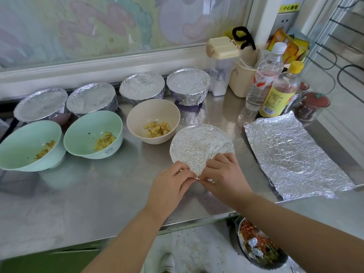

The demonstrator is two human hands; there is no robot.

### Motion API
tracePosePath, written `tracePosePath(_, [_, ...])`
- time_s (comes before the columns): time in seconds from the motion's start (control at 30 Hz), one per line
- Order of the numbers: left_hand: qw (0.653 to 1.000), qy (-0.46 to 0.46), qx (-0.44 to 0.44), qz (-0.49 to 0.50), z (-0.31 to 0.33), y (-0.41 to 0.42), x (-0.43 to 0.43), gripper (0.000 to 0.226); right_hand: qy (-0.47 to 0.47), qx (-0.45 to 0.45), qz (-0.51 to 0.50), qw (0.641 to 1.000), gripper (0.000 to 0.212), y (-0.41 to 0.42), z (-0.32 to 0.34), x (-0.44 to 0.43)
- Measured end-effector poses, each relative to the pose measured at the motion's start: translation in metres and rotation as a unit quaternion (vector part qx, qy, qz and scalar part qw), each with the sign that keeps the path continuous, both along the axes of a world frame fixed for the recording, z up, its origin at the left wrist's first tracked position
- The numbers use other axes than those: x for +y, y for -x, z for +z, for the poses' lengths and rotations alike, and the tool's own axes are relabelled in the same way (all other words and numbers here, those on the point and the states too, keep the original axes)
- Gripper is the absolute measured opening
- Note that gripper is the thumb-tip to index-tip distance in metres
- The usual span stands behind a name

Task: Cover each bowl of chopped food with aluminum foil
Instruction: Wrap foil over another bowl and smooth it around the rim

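Observation:
A foil-covered bowl (199, 146) stands near the front of the steel counter (88, 194). My left hand (169, 186) and my right hand (222, 176) meet at its near rim, and both pinch the foil edge there. Three uncovered bowls hold chopped yellow food: a beige bowl (136, 123) and two pale green bowls (82, 131) (19, 142). Several bowls wrapped in foil (141, 85) line the back of the counter. A loose stack of foil sheets (291, 154) lies flat to the right.
Two bottles (262, 81) (279, 91), a lidded plastic container (220, 66), a beige holder (242, 79) and a jar (313, 105) crowd the back right corner. Below the counter's front edge a bin (258, 247) holds scraps and crumpled foil.

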State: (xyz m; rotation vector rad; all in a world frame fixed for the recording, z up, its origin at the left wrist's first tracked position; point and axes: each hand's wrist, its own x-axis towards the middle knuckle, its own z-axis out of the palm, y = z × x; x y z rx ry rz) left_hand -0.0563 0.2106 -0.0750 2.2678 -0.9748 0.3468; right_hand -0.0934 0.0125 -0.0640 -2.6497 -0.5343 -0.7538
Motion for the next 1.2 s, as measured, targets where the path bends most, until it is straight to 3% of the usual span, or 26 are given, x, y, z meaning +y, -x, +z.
tracePosePath(0.23, [1.000, -0.016, 0.001, 0.004, 0.006, -0.005, 0.016, 0.026, 0.039, 0.033, 0.044, 0.998, 0.022, 0.004, 0.011, -0.030])
tracePosePath(0.47, [0.999, -0.007, -0.027, 0.023, 0.001, 0.006, -0.004, 0.017, 0.037, 0.010, 0.049, 0.998, 0.013, 0.001, 0.007, -0.024])
tracePosePath(0.63, [0.999, -0.003, -0.027, 0.023, 0.003, 0.005, -0.005, 0.023, 0.036, 0.001, 0.052, 0.998, 0.013, -0.003, 0.003, -0.015])
tracePosePath(1.2, [1.000, -0.003, 0.003, 0.002, 0.004, 0.006, -0.003, 0.015, 0.020, -0.011, 0.005, 1.000, 0.015, -0.001, -0.002, 0.001])
